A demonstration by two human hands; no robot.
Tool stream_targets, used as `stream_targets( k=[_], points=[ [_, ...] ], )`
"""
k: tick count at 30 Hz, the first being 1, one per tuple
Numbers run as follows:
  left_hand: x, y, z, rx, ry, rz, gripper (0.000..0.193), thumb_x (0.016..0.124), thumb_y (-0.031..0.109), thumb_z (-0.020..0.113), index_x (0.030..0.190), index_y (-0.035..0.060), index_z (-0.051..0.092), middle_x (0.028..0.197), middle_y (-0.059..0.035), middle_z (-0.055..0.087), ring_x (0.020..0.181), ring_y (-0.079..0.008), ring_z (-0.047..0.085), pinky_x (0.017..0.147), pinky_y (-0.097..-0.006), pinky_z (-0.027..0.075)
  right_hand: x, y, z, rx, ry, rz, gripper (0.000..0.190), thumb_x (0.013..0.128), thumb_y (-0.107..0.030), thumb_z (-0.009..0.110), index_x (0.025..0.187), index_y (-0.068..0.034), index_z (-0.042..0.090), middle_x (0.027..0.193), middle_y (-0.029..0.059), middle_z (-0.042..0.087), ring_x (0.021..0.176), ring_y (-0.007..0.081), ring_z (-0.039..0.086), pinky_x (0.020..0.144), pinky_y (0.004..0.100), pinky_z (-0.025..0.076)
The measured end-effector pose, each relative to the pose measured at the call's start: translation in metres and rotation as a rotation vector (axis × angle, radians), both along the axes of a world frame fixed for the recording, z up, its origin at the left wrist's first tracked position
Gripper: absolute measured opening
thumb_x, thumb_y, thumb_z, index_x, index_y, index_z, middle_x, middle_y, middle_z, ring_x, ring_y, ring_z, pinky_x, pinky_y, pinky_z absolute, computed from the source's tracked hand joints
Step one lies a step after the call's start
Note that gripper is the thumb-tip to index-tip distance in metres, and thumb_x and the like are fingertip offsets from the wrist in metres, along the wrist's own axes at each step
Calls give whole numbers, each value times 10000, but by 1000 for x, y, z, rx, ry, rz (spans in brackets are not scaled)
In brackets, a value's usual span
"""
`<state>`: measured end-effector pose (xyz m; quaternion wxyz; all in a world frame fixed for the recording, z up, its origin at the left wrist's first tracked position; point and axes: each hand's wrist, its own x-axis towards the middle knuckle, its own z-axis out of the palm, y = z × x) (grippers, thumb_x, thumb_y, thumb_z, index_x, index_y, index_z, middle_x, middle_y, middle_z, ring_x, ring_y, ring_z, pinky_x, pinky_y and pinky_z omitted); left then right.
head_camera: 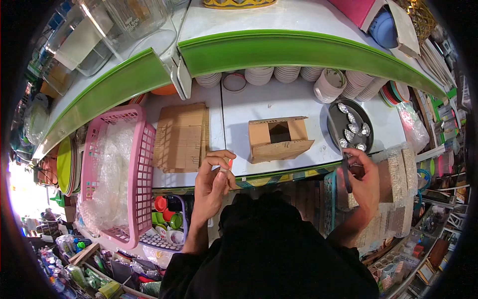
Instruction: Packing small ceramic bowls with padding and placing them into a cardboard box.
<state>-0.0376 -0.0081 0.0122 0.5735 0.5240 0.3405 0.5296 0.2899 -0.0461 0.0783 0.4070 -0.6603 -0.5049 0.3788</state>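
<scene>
Upright at the front edge of the white shelf (pixel 239 138), my left hand (pixel 213 187) pinches a small pale and red piece (pixel 230 163), partly hidden by the fingers. My right hand (pixel 360 179) grips what looks like a pair of scissors (pixel 348 179) by its dark handle. Its long blade points away from me, over the left side of a dark round pan (pixel 368 112). Small silver fluted moulds (pixel 351 118) lie in that pan. Between my hands, farther back, a small cardboard box (pixel 259 138) stands with its top flaps spread, its inside dark.
Flattened cardboard (pixel 179 138) lies at left, beside a pink plastic basket (pixel 136 179) of bubble wrap. Stacked white bowls (pixel 259 76) line the back under a green-edged upper shelf (pixel 283 50). Bubble-wrapped packages (pixel 392 179) stand at right. Below left sits a basket of colourful dishes (pixel 160 239).
</scene>
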Motion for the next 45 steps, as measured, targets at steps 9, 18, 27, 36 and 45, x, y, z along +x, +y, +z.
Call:
stream_targets(
  k=[9,18,27,36,45],
  points=[
    [3,24,-40,89,214,157,162,973,189,532,1020,34,520,1202,-125,534,961,-169,520,859,-314,418,5,16,-81,-59,-211,-142,343,825,-115,714,1151,-25,657,831,107,690,667,184,678,569,320,512],
    [15,38,-58,233,253,247,244,952,265,548,970,21,539,1134,-151,555,1024,-236,513,917,-355,400,-14,46,-109,-57,-676,-171,425,814,-252,747,1145,-2,654,949,216,699,868,399,678,756,459,528],
    [19,25,-45,268,238,303,306,973,319,514,956,16,550,1140,-142,541,808,-143,472,687,-282,409,-24,67,-101,-177,-790,-84,320,791,-213,755,1044,-27,690,971,212,698,886,390,675,758,465,526],
    [26,14,-28,322,111,286,441,965,410,537,1025,-26,546,1188,-157,506,704,-105,445,618,-262,382,-14,70,-124,-41,-831,-97,323,780,-251,764,1050,-92,687,992,143,690,892,368,674,745,472,527],
    [31,12,-23,345,149,274,558,941,509,558,1096,-26,554,1201,-165,502,670,-106,453,601,-257,374,-9,58,-97,-76,-818,-153,339,807,-256,756,1100,-97,692,921,112,682,811,331,673,692,445,525]
  ],
)
